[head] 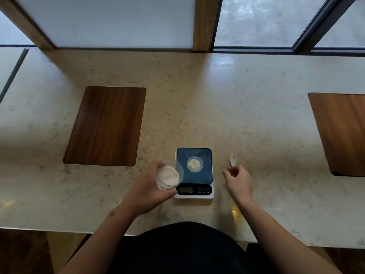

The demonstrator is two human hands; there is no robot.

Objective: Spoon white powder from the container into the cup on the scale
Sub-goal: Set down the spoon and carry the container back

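A clear plastic container (168, 176) with white powder in it is held tilted in my left hand (149, 191), just left of the scale. The scale (194, 174) has a dark blue platform and a white base with a small display at its front. A small clear cup (195, 164) holding some white powder stands on the middle of the platform. A white spoon (233, 159) lies on the counter right of the scale, bowl pointing away. My right hand (238, 179) has its fingers pinched on the spoon's handle end, which they hide.
The pale stone counter (197, 95) carries a dark wooden inlay (105, 125) at the left and another wooden inlay (341, 133) at the right edge. Window frames rise behind the counter. The counter's front edge runs close to my body.
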